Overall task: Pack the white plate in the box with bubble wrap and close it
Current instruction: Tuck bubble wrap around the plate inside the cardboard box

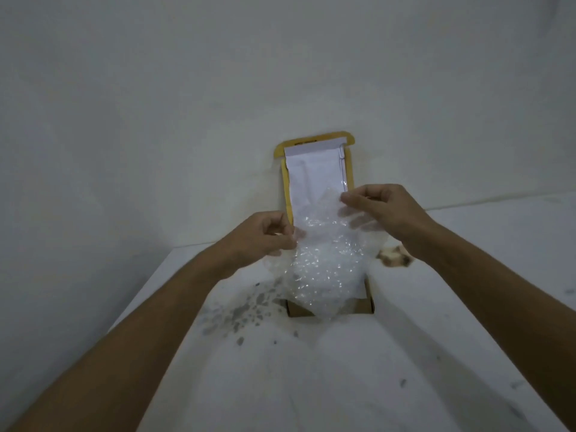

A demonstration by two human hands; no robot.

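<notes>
The left hand (268,233) pinches the wrap's (327,260) left edge, and the right hand (378,210) pinches its upper right corner. The sheet hangs limp over the open box (358,307), lid (314,169) upright behind; it looks light, soft and slippery, best gripped at the edges. The plate is hidden, fragile I judge
</notes>
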